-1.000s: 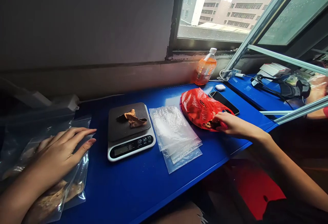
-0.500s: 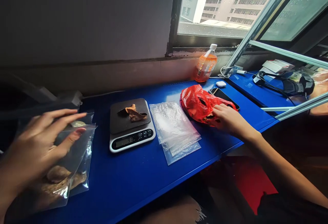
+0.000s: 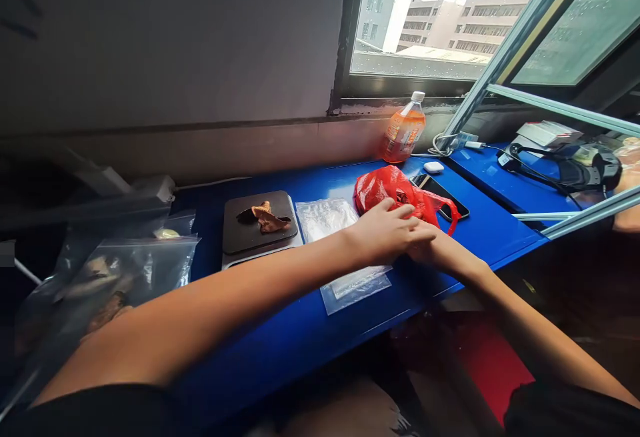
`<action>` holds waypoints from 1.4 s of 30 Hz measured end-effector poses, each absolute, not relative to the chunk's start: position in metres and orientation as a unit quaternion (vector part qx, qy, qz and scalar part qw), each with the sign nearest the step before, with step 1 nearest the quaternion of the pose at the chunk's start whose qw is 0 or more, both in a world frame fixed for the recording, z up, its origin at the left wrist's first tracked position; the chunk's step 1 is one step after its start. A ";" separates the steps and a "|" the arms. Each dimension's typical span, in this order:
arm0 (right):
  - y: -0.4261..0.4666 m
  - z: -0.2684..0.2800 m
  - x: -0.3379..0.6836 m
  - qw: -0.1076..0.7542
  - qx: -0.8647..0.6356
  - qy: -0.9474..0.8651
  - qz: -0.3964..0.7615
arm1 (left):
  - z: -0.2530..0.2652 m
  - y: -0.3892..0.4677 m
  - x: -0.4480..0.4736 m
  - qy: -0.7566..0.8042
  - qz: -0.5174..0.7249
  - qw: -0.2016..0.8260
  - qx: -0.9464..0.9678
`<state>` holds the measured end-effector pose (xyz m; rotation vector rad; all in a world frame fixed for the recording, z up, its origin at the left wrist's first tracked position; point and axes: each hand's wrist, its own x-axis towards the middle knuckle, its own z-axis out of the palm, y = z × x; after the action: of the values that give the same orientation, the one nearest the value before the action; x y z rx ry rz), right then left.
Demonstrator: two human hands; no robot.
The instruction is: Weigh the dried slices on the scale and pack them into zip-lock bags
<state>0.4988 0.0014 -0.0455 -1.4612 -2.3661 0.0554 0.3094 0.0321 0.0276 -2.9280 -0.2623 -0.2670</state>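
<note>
My left hand (image 3: 387, 231) reaches across the table to the near side of a red plastic bag (image 3: 377, 187), fingers stretched out and slightly apart. Just beside it, my right hand (image 3: 431, 245) is at the same bag, its fingers mostly hidden behind the left. What the right holds, if anything, cannot be seen. A curled brown dried piece (image 3: 270, 218) lies on the dark plate of a kitchen scale (image 3: 235, 240), whose display my left forearm covers. Under that forearm, clear zip bags (image 3: 320, 217) lie flat in a small stack.
Filled zip bags (image 3: 155, 260) with brown pieces lie at the left. Behind the red bag are a phone (image 3: 453, 205), a white earbud case (image 3: 433, 167) and an orange drink bottle (image 3: 404, 130). A metal frame (image 3: 465, 117) slants up at the right.
My left hand has swung right from the filled zip bags to the red bag, beside my right hand. The left forearm now crosses the scale's front. The red bag's handle shows at its right side.
</note>
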 end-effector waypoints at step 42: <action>0.013 -0.036 0.496 0.067 -0.485 -0.868 -0.078 | 0.020 0.058 0.290 -0.392 -0.166 -0.100 -0.899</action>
<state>0.4956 0.0133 -0.0357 -1.4633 -2.6176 -0.2357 0.2897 0.0576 0.0198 -3.0203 -1.3180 -0.5569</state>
